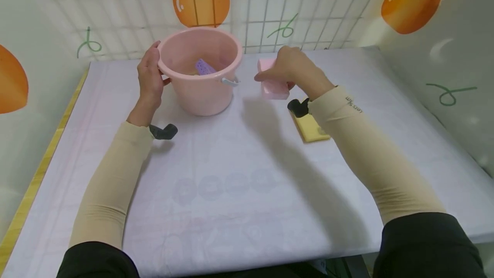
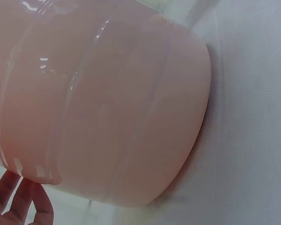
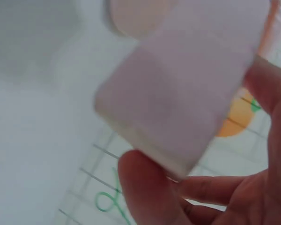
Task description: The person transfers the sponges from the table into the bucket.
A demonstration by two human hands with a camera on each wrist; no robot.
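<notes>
Pink sponge block [image 1: 272, 81] pinched in my right hand [image 1: 294, 71], lifted off the table [image 1: 239, 183]; pink bucket [image 1: 200, 70] sits to the left of that grip, nearer my left hand [image 1: 149, 76], which clasps its rim. Purple sponge [image 1: 204, 67] inside. Left wrist: bucket wall [image 2: 103, 103] fills view, fingertips [image 2: 18, 199] below it. Right wrist: block [image 3: 178, 89], blurred, between thumb and fingers [image 3: 150, 187], long axis running away from the palm.
</notes>
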